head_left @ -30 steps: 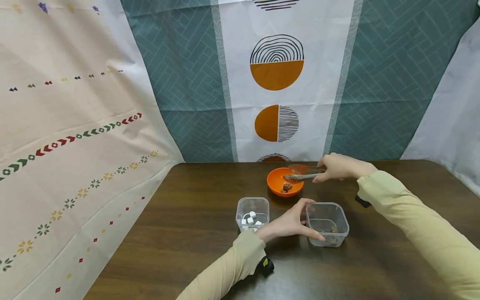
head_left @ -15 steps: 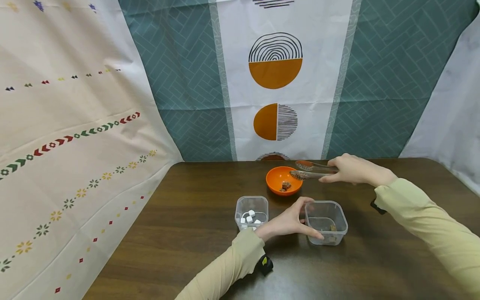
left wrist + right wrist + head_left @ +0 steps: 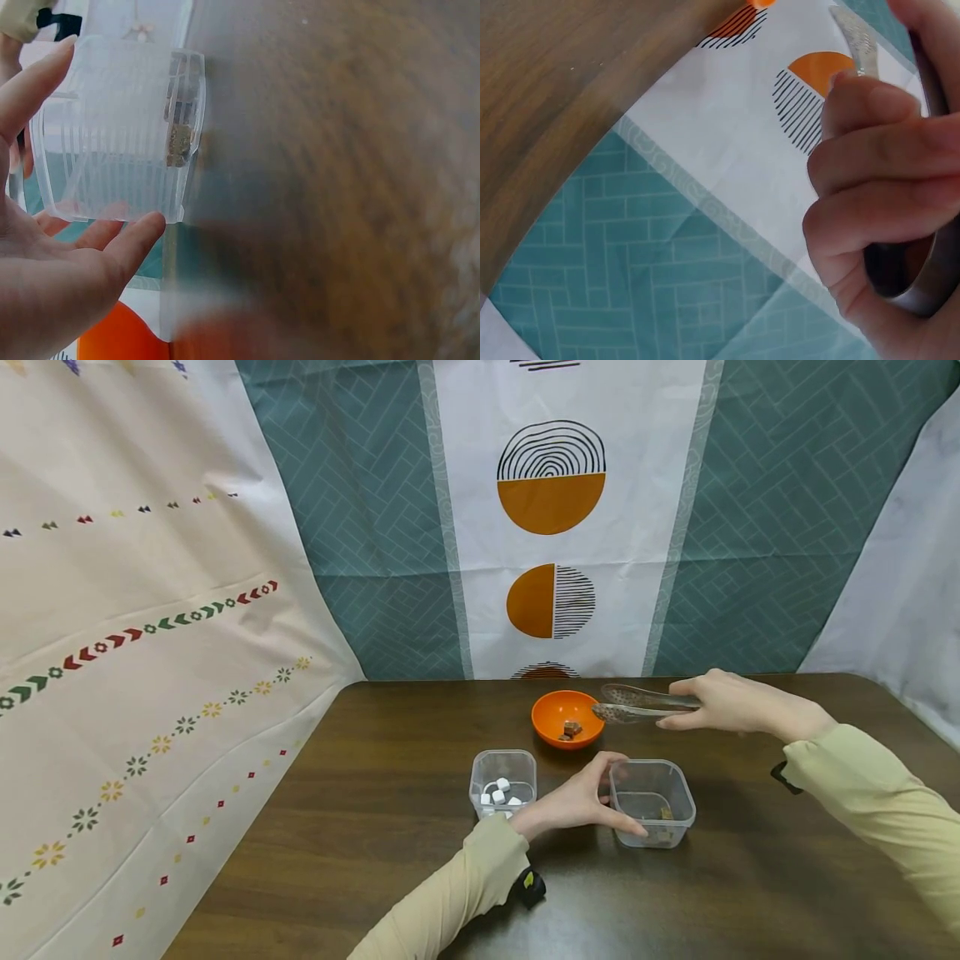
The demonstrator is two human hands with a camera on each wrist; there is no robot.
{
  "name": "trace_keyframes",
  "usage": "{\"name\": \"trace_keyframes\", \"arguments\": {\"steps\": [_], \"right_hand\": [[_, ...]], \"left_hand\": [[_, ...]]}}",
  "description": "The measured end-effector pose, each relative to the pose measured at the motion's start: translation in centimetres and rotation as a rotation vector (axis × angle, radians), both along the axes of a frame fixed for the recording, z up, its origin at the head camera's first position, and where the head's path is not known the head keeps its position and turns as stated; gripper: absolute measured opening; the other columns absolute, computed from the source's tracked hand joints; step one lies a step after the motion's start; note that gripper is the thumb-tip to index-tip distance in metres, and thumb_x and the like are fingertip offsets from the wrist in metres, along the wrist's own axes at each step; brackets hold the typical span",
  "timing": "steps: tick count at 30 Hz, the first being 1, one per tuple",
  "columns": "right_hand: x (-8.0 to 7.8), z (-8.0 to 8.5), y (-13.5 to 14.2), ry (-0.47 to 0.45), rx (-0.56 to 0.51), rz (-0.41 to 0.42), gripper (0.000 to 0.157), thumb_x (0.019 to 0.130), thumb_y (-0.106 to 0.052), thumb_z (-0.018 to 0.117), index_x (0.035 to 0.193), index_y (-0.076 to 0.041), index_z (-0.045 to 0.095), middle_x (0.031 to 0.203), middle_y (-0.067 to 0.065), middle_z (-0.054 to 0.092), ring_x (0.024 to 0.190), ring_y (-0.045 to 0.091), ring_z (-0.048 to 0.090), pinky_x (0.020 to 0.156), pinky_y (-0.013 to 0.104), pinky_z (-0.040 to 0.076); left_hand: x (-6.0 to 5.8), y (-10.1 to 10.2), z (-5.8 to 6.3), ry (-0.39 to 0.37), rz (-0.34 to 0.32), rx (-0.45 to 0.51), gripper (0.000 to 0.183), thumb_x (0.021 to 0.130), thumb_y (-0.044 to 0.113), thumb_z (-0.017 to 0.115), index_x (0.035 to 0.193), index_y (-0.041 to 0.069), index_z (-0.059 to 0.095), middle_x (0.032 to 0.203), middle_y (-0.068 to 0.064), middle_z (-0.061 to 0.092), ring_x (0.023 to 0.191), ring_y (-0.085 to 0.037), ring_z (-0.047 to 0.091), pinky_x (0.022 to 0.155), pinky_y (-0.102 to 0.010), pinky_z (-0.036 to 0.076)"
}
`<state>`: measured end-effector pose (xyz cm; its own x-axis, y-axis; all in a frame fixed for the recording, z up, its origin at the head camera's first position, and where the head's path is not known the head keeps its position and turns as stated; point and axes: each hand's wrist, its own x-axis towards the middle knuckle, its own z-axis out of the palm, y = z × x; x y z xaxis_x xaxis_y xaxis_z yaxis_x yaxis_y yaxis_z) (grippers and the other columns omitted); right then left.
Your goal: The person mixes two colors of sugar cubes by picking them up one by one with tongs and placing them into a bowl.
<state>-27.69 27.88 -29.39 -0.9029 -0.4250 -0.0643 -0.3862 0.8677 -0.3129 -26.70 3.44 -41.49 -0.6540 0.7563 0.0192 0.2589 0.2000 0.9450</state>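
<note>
My left hand [image 3: 573, 802] holds a clear plastic container [image 3: 671, 837], thumb on the near side and fingers on the far-left side. Inside it lie a few brownish cubes [image 3: 178, 146], seen through the wall in the left wrist view. Farther back, my right hand [image 3: 731, 703] grips metal tongs [image 3: 621, 713], their tips pointing left and standing apart with nothing visible between them. These tips hover by the right rim of an orange bowl [image 3: 546, 720], which contains several brown cubes [image 3: 572, 728]. In the right wrist view, fingers curl round the tongs' handle [image 3: 930, 289].
A second clear container [image 3: 480, 766] with several white cubes [image 3: 503, 784] stands left of my left hand, partly behind the wrist. All stand on a dark wooden table [image 3: 375, 827]. Patterned cloth [image 3: 375, 527] hangs along the table's back edge.
My right hand has moved right with the tongs, taking the tips from over the orange bowl to beside its right rim. The left hand and both containers have stayed in place.
</note>
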Motion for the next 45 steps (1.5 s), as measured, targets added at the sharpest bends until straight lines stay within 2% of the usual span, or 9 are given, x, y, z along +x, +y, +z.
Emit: {"name": "trace_keyframes", "arguments": {"steps": [4, 11, 18, 28, 31, 34, 37, 41, 45], "right_hand": [[0.3, -0.3, 0.1, -0.015, -0.025, -0.018, 0.085, 0.075, -0.063, 0.056, 0.127, 0.003, 0.043, 0.095, 0.019, 0.059, 0.028, 0.014, 0.037, 0.034, 0.033, 0.039], [0.5, -0.6, 0.1, -0.031, -0.038, -0.004, 0.077, 0.076, -0.064, 0.055, 0.123, -0.003, 0.044, 0.071, 0.005, 0.055, 0.029, 0.011, 0.034, 0.034, 0.033, 0.039], [1.0, -0.2, 0.7, -0.019, -0.023, -0.003, 0.076, 0.075, -0.063, 0.056, 0.122, -0.004, 0.046, 0.066, 0.002, 0.053, 0.029, 0.011, 0.034, 0.036, 0.032, 0.039], [1.8, 0.1, 1.6, -0.014, -0.037, 0.057, 0.072, 0.077, -0.054, 0.063, 0.119, 0.003, 0.053, 0.093, 0.012, 0.061, 0.03, 0.006, 0.031, 0.042, 0.028, 0.04], [2.0, 0.4, 1.9, -0.029, -0.044, 0.059, 0.075, 0.076, -0.053, 0.064, 0.12, 0.005, 0.052, 0.113, 0.021, 0.055, 0.03, 0.008, 0.033, 0.042, 0.029, 0.04], [2.3, 0.7, 2.2, -0.033, -0.021, 0.073, 0.076, 0.075, -0.054, 0.064, 0.12, 0.007, 0.052, 0.115, 0.021, 0.054, 0.035, 0.008, 0.039, 0.046, 0.029, 0.042], [2.5, 0.9, 2.4, 0.004, 0.018, 0.115, 0.073, 0.076, -0.055, 0.063, 0.117, 0.006, 0.056, 0.113, 0.018, 0.056, 0.055, 0.004, 0.05, 0.06, 0.029, 0.045], [2.6, 1.0, 2.6, -0.033, -0.001, 0.132, 0.07, 0.077, -0.052, 0.065, 0.116, 0.006, 0.056, 0.114, 0.021, 0.055, 0.048, 0.004, 0.05, 0.049, 0.029, 0.047], [2.7, 1.0, 2.6, -0.104, -0.035, 0.115, 0.071, 0.076, -0.05, 0.066, 0.117, 0.006, 0.054, 0.117, 0.024, 0.052, 0.029, 0.008, 0.037, 0.032, 0.029, 0.038]], "left_hand": [[0.0, 0.0, 0.0, 0.004, 0.002, -0.003, 0.073, 0.074, 0.01, 0.075, 0.131, 0.018, 0.031, 0.121, 0.004, 0.041, 0.11, -0.013, 0.04, 0.085, -0.022, 0.04], [0.1, 0.0, 0.0, 0.007, -0.003, -0.003, 0.073, 0.074, 0.01, 0.075, 0.131, 0.018, 0.03, 0.122, 0.003, 0.04, 0.111, -0.014, 0.04, 0.085, -0.022, 0.04], [0.1, 0.0, 0.1, 0.006, -0.008, 0.007, 0.074, 0.074, 0.009, 0.075, 0.132, 0.017, 0.03, 0.123, 0.002, 0.04, 0.113, -0.015, 0.039, 0.086, -0.023, 0.039], [0.1, 0.0, 0.2, -0.003, -0.002, 0.001, 0.074, 0.074, 0.01, 0.075, 0.132, 0.017, 0.029, 0.125, 0.002, 0.04, 0.114, -0.015, 0.039, 0.085, -0.022, 0.04], [0.1, 0.0, 0.2, -0.002, -0.002, -0.001, 0.074, 0.074, 0.01, 0.074, 0.132, 0.017, 0.029, 0.125, 0.003, 0.04, 0.113, -0.014, 0.04, 0.085, -0.022, 0.04], [0.1, 0.0, 0.3, 0.003, 0.0, -0.002, 0.074, 0.074, 0.009, 0.074, 0.132, 0.018, 0.029, 0.125, 0.003, 0.04, 0.113, -0.013, 0.04, 0.085, -0.022, 0.039], [0.0, 0.1, 0.3, 0.006, 0.0, 0.0, 0.075, 0.074, 0.009, 0.075, 0.133, 0.018, 0.029, 0.124, 0.003, 0.04, 0.113, -0.014, 0.04, 0.085, -0.021, 0.039], [0.0, 0.1, 0.2, 0.008, -0.001, -0.002, 0.075, 0.074, 0.009, 0.075, 0.133, 0.018, 0.029, 0.125, 0.003, 0.04, 0.114, -0.013, 0.039, 0.085, -0.021, 0.039], [0.0, 0.1, 0.1, 0.011, -0.001, -0.007, 0.076, 0.074, 0.01, 0.075, 0.133, 0.017, 0.028, 0.126, 0.002, 0.04, 0.114, -0.012, 0.039, 0.086, -0.022, 0.039]]}}
